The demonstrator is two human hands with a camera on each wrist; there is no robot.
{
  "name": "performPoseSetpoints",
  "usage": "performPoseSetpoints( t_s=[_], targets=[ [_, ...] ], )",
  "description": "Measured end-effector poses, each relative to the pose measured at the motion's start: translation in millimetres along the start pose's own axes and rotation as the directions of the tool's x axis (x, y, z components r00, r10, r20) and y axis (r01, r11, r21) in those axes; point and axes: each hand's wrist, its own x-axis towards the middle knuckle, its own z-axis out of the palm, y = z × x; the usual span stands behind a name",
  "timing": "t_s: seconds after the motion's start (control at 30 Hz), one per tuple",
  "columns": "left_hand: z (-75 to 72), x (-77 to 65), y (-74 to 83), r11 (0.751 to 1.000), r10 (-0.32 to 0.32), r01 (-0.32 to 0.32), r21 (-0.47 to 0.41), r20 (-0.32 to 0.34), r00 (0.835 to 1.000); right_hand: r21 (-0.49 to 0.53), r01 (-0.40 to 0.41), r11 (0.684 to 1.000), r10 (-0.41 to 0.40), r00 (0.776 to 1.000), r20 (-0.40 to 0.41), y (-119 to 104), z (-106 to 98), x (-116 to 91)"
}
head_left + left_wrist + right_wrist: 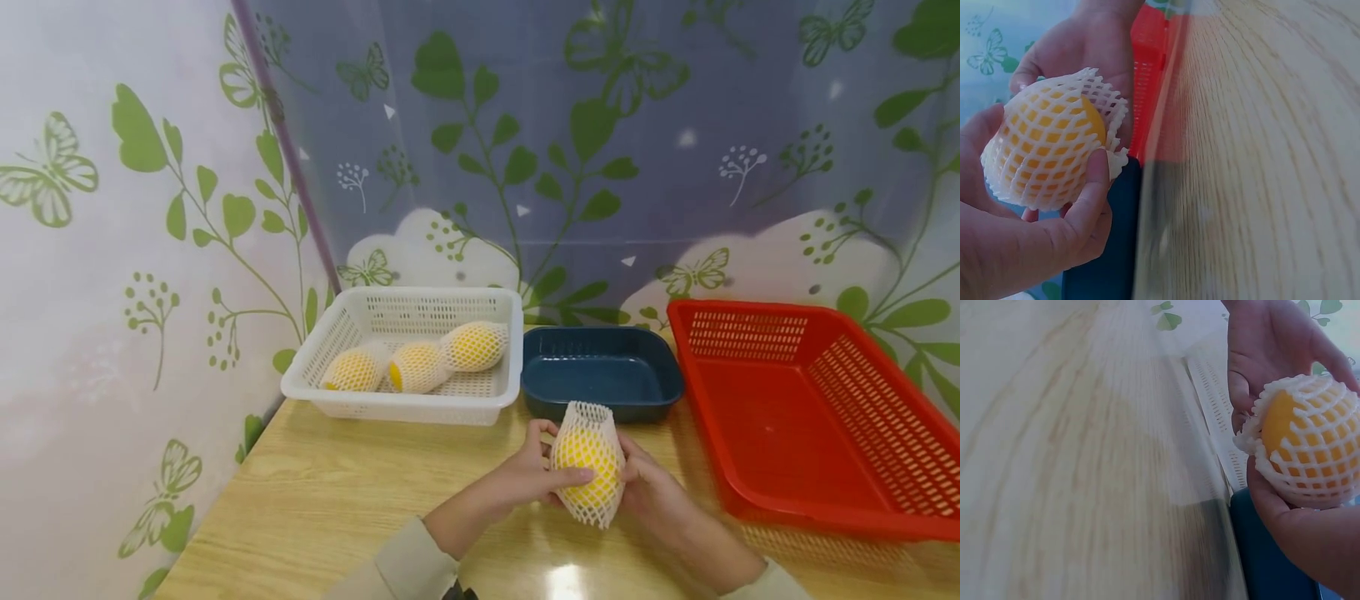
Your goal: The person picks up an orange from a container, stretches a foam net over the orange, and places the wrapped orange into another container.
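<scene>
Between both hands, over the near side of the table, is a yellow fruit (587,454) in a white foam net sleeve (589,414). My left hand (521,481) holds its left side, the thumb lying across the front of the net. From the right, my right hand (663,504) grips the other side, fingers partly hidden behind it. Both wrist views show part of the yellow skin bare at one open end of the sleeve (1329,434). Several similar netted fruits (418,367) lie in the white basket (405,408) at the left.
A dark blue tray (600,333) stands just beyond the hands, beside the white basket. To the right sits a large red basket (772,433). All stand on a wooden table (315,500), with a patterned cloth (495,167) behind and at the left.
</scene>
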Motion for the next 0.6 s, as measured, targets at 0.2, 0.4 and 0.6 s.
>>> performPoseSetpoints(
  t_s=[0.2,0.4,0.6],
  targets=[
    [-4.4,2.1,-1.3,0.996,0.006,-0.006,-0.094,-0.007,1.0,-0.06,-0.011,0.998,0.006,0.997,-0.075,-6.4,2.5,2.0],
    [-9.4,1.8,-1.2,0.98,0.002,-0.002,-0.198,0.0,1.0,-0.208,-0.117,0.971,0.069,0.972,-0.226,-19.5,13.1,4.8],
    [-14.4,0.5,-6.7,0.956,-0.001,0.014,-0.291,0.047,0.999,-0.268,-0.177,0.947,0.086,0.944,-0.319,-20.5,20.4,4.9]
  ],
)
